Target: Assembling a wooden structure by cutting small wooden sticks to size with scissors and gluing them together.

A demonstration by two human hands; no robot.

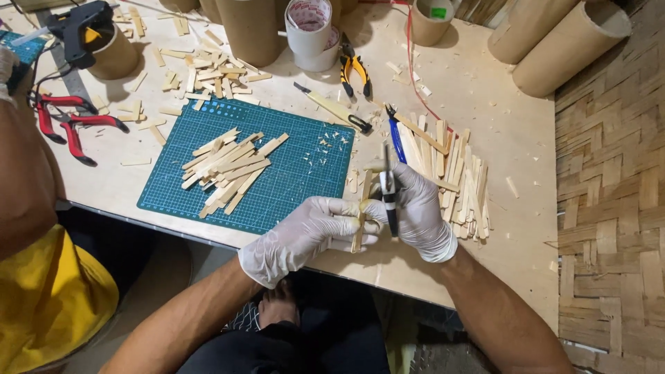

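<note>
Pale plywood desk (485, 118) beside a woven-mat wall (609, 208), littered with wood offcuts.

Left hand (305, 235), white-gloved, palm partly up, reaching in from lower centre at the desk's near edge; fingers curled closed around the lower part of one thin wooden stick (361, 215), held near upright.

Right hand (415, 208), white-gloved, facing the left and touching it; thumb and forefinger pinched on the same stick, remaining fingers wrapped shut around one black cutting tool (388, 194), pointing up and away.

One green cutting mat (305, 166), left of the hands, bearing one loose pile of wooden sticks (228, 170). Second pile of sticks (457, 180) just behind the right hand. Third scatter of short sticks (208, 69) beyond the mat.

One black glue gun (80, 28), far left corner, resting on a cardboard tube. Red-handled pliers (66, 121), apparently two, at the left edge. One yellow-handled pliers (355, 69). Tape rolls (312, 31), stacked, exact count unclear. One blue pen (396, 138).

Another person's arm (21, 173) at far left.
</note>
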